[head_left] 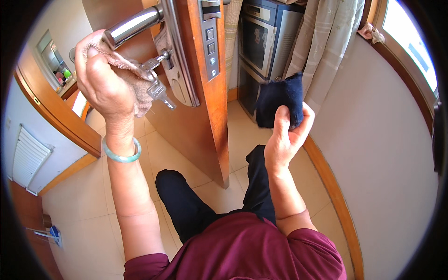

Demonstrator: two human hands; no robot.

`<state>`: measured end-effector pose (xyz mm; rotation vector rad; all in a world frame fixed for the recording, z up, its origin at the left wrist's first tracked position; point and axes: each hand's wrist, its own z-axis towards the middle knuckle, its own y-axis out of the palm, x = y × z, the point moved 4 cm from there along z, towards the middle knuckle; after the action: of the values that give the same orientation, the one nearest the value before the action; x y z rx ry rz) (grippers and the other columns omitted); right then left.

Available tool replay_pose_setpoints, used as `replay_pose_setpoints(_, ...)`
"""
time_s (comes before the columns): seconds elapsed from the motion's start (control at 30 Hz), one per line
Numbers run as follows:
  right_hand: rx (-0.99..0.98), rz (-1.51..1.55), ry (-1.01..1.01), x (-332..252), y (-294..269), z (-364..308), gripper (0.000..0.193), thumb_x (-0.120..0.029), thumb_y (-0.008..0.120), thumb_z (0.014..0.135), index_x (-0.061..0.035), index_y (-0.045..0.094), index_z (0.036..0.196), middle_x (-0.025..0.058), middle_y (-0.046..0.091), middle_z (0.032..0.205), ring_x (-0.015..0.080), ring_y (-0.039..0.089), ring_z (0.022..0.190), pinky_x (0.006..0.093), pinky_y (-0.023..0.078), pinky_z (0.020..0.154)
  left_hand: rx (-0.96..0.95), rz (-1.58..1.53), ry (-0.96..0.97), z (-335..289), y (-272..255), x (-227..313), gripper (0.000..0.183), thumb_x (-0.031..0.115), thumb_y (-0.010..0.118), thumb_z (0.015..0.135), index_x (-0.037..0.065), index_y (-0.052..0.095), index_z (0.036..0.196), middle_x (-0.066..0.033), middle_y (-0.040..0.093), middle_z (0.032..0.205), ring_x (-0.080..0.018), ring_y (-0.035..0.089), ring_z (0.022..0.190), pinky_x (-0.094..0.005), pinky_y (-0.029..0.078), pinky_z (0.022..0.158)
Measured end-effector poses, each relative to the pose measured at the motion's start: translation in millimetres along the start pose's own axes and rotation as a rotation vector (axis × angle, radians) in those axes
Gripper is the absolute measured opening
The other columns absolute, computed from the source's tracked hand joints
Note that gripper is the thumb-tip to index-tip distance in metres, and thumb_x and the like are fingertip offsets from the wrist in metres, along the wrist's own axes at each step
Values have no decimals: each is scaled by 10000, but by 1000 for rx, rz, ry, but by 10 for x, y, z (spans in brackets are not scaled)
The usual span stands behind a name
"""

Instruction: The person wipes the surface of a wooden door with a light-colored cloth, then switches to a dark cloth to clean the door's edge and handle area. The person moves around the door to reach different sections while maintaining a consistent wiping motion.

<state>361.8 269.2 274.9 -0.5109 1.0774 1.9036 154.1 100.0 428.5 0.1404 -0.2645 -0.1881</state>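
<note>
While the L hand (pixel 103 86), 10 o'clock, grips 1 pinkish-beige terry cloth (pixel 136 88) by 1 chrome door lever (pixel 137 29) (11 o'clock), the R hand (pixel 285 142), 3 o'clock, pinches 1 navy cloth pad (pixel 277 101), 2 o'clock. Min. 2 keys (pixel 157 90) at the lock, approx. 10 o'clock.

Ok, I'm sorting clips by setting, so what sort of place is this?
Probably a home, judging by the wooden door with keys in it, the pale curtain and the wood-framed window.
</note>
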Motion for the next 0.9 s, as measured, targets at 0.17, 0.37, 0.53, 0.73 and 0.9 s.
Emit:
replay_pose_setpoints(0.17, -382, -303, -792, -60, 636, -297, 585, -122, 762, 734, -26, 435, 1209, 247, 455, 1292, 384, 484, 1136, 456, 365, 974, -94, -110, -35, -17, 114, 84, 287, 133, 331, 927, -24, 568, 970, -53, 576, 725, -104, 515, 592, -238, 416, 578)
replay_pose_setpoints(0.37, -350, 38, -462, 157, 583, -284, 333, -200, 697, 823, 3, 526, 1024, 217, 486, 1220, 324, 468, 1138, 427, 356, 975, -140, -43, -77, 12, 174, 116, 301, 149, 323, 919, -18, 562, 995, -48, 559, 721, -106, 499, 625, -239, 403, 602)
replay_pose_setpoints(0.53, -419, -44, -284, -38, 816, -93, 591, -308, 683, 837, -3, 397, 1255, 184, 448, 1221, 299, 456, 1122, 367, 355, 980, -64, -57, -17, -13, 137, 87, 292, 146, 331, 921, -22, 564, 974, -39, 550, 661, -97, 498, 548, -227, 400, 531)
replay_pose_setpoints(0.73, -425, -319, -461, 32, 899, -177, 916, -559, 573, 854, 124, 260, 1379, 309, 435, 1297, 417, 493, 1172, 407, 417, 971, -133, 359, 279, -44, 80, 10, 397, 176, 267, 945, -53, 570, 1060, -143, 626, 974, -178, 606, 770, -278, 485, 756)
replay_pose_setpoints(0.9, -394, -379, -543, 185, 805, -421, 992, -587, 576, 833, 150, 207, 1384, 327, 407, 1326, 449, 456, 1200, 435, 386, 1000, -32, 25, -108, -122, 82, 24, 416, 167, 230, 925, -47, 521, 1132, -155, 660, 940, -192, 642, 755, -282, 521, 737)
